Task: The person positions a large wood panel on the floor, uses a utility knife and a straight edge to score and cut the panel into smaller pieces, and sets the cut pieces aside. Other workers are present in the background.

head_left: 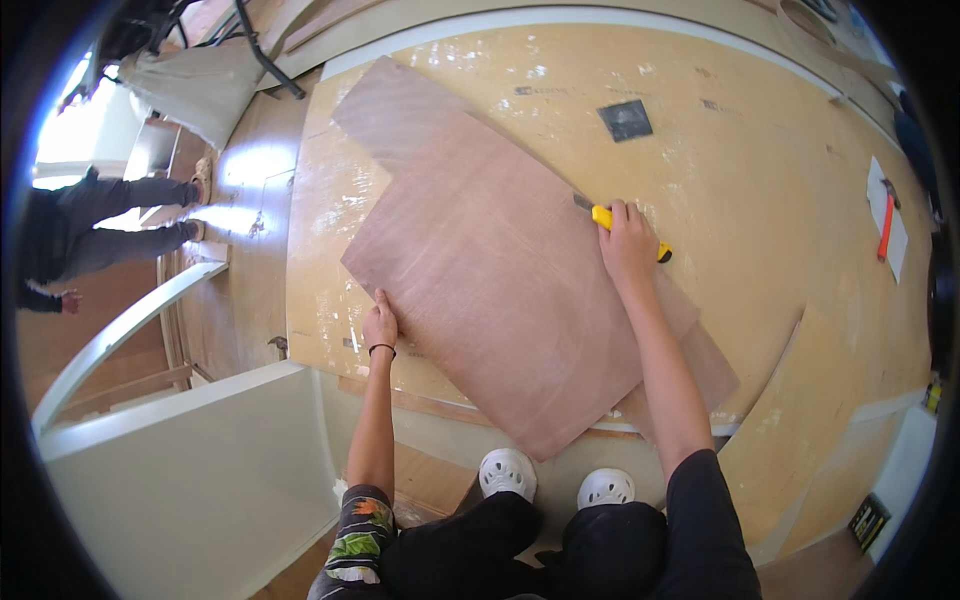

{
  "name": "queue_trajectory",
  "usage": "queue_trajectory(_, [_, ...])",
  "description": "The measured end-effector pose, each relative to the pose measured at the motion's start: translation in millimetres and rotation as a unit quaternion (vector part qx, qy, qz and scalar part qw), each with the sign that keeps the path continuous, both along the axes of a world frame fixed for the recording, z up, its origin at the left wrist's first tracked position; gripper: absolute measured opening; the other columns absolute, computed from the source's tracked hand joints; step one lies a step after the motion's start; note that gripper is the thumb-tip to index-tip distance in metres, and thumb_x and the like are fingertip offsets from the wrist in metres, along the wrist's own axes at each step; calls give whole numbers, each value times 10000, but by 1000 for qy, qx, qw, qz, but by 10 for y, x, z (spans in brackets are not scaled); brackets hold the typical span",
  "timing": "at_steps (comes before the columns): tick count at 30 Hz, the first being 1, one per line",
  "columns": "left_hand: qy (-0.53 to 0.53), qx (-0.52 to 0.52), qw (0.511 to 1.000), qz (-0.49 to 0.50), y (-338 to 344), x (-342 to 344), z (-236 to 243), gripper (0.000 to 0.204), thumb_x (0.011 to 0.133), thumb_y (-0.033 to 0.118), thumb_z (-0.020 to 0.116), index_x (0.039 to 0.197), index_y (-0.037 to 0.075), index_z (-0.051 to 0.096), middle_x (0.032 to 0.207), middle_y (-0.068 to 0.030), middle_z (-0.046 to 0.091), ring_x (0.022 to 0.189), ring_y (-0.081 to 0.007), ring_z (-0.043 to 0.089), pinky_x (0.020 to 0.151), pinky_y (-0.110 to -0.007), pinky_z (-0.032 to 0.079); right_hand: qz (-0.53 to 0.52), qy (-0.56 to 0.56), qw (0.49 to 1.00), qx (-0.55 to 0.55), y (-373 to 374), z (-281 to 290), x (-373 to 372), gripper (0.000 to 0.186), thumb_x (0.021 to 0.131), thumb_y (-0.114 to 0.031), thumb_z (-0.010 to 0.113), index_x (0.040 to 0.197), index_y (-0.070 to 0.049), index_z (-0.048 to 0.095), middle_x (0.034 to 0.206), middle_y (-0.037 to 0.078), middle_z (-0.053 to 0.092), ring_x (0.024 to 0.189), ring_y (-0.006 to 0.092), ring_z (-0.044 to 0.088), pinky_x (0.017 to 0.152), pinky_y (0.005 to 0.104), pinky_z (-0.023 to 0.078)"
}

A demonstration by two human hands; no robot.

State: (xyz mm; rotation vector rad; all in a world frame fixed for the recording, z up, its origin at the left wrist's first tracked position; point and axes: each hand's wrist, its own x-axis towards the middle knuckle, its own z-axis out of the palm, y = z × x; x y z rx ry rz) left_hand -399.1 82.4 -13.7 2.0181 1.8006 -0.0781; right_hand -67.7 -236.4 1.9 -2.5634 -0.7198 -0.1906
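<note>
A thin reddish-brown wood sheet [490, 270] lies at a slant before me, its outline stepped at the far left. Beneath it another sheet of the same colour [710, 365] pokes out at the right. My right hand [630, 243] is closed around a yellow utility knife [602, 217], whose blade reaches the right edge of the upper sheet. At that sheet's left edge, my left hand [381, 325] grips the border with the thumb on top; its other fingers are mostly hidden.
The large yellowish board [760, 200] under the sheets bears a dark square pad [626, 120]. A red-handled hammer [886, 228] lies on white paper at the right. A white panel [200, 460] stands at lower left. Another person's legs [130, 215] show at far left.
</note>
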Motion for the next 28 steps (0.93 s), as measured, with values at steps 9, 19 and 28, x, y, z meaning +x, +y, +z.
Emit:
queue_trajectory(9, [85, 185, 974, -102, -179, 515, 508, 603, 982, 508, 450, 958, -65, 638, 972, -262, 645, 929, -388, 632, 811, -480, 481, -36, -21, 999, -12, -43, -38, -131, 180, 859, -262, 705, 880, -112, 607, 819, 68, 559, 780, 259, 598, 631, 388, 508])
queue_trajectory(19, [-130, 244, 897, -346, 193, 3504, 155, 432, 1001, 281, 425, 1314, -5, 508, 1274, -228, 535, 1182, -409, 499, 985, -494, 412, -48, 6, 999, -25, -59, -9, -119, 195, 893, -285, 669, 852, -109, 595, 823, 49, 532, 781, 230, 577, 615, 374, 496])
queue_trajectory(28, [10, 201, 953, -228, 311, 3929, -126, 409, 1015, 298, 395, 1343, 81, 510, 1335, -183, 496, 1264, -357, 437, 1019, -529, 357, -55, 65, 995, -56, 9, -8, -42, 230, 877, -330, 677, 824, -129, 577, 821, 45, 527, 765, 240, 573, 622, 365, 499])
